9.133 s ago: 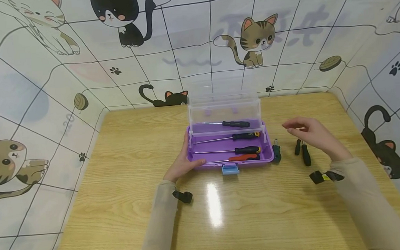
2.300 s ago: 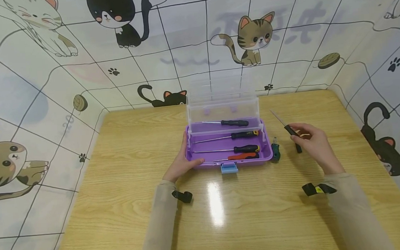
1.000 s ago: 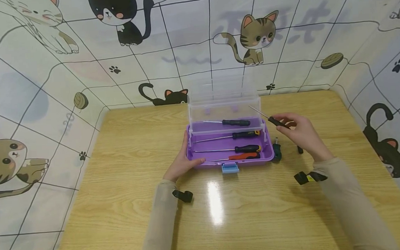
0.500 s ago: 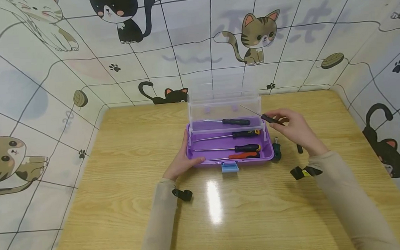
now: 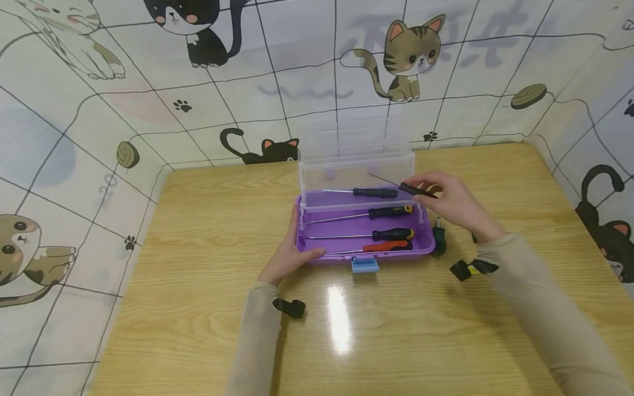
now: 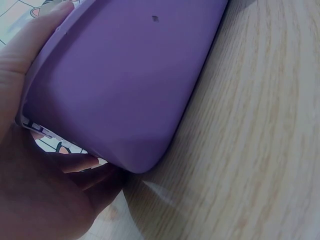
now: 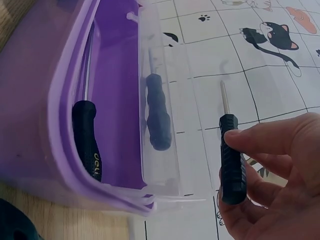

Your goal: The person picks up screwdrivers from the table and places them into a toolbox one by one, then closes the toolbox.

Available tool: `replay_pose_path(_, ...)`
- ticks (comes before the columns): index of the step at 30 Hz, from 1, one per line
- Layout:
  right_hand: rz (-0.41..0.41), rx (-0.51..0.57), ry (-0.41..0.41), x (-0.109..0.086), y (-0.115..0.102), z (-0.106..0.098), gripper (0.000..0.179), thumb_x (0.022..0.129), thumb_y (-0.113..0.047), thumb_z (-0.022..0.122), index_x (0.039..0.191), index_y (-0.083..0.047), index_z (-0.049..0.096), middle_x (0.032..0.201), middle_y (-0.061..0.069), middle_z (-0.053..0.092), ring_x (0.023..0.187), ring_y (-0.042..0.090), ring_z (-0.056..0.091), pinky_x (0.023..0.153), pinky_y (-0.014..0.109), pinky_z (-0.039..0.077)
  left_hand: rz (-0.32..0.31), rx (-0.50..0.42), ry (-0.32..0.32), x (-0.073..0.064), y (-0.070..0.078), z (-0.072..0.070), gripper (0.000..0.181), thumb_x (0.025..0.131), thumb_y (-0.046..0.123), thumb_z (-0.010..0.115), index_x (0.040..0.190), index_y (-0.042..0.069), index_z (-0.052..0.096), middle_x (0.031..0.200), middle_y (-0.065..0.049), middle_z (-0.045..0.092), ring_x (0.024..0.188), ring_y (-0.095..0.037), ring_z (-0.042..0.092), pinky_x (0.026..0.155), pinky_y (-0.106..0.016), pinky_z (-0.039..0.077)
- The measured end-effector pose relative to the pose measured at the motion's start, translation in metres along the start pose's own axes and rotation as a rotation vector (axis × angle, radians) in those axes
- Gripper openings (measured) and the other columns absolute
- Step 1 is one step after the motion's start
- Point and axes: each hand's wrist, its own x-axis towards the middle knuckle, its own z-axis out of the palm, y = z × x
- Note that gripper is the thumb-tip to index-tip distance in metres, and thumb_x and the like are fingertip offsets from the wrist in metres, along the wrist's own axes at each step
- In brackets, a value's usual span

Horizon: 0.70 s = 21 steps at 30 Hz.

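My left hand (image 5: 285,262) grips the left end of a purple toolbox (image 5: 335,228), its thumb over the front rim; in the left wrist view the fingers wrap round the box's end wall (image 6: 125,85). Between thumb and fingers, my right hand (image 5: 456,200) pinches a black-handled screwdriver (image 5: 416,190). It is held above the box's back right corner, its shaft pointing left and up; the right wrist view shows this screwdriver (image 7: 232,160) apart from the box. Inside lie a black screwdriver (image 5: 375,192), two black-and-yellow screwdrivers (image 5: 392,234) and a red-and-black one (image 5: 388,247).
The transparent lid (image 5: 356,174) stands raised at the back of the box. A blue latch (image 5: 364,265) hangs at its front. Right of the box lies a stubby dark green screwdriver (image 5: 439,240). A small black handle (image 5: 474,237) is mostly hidden by the right wrist.
My right hand has picked up the black screwdriver from the table on the right and carried it left over the box's back right corner. My left hand keeps its hold on the box.
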Motion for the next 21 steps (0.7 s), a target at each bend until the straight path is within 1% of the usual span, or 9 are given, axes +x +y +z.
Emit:
replay_pose_path(9,-0.020,0.017,-0.049,0.008,-0.004,0.004,0.031,0.089,0.006,0.061,0.119,0.002,0.065,0.112,0.018,0.063,0.093,0.026,0.053,0.081,0.045,0.046,-0.010,0.003,-0.003,0.000,0.000,0.000,0.119,0.081,0.009,0.077,0.152,0.029,-0.016,0.160,-0.005,-0.014,0.144,-0.024,-0.006,0.115,-0.042,0.002)
replay_pose_path(14,-0.027,0.014,-0.071,0.013,-0.007,0.007,0.032,0.088,0.007,0.061,0.119,0.001,0.065,0.111,0.017,0.063,0.092,0.026,0.053,0.081,0.046,0.046,0.002,0.009,-0.003,0.001,0.000,0.000,0.119,0.081,0.008,0.077,0.153,0.027,-0.016,0.159,-0.007,-0.014,0.144,-0.025,-0.006,0.115,-0.043,0.002)
replay_pose_path(21,-0.018,0.029,-0.106,0.019,-0.010,0.012,0.032,0.089,0.005,0.061,0.120,0.000,0.065,0.114,0.016,0.062,0.095,0.027,0.053,0.083,0.046,0.047,0.009,0.005,-0.004,0.001,-0.001,0.000,0.119,0.081,0.008,0.077,0.153,0.026,-0.016,0.159,-0.008,-0.014,0.144,-0.026,-0.006,0.115,-0.044,0.002)
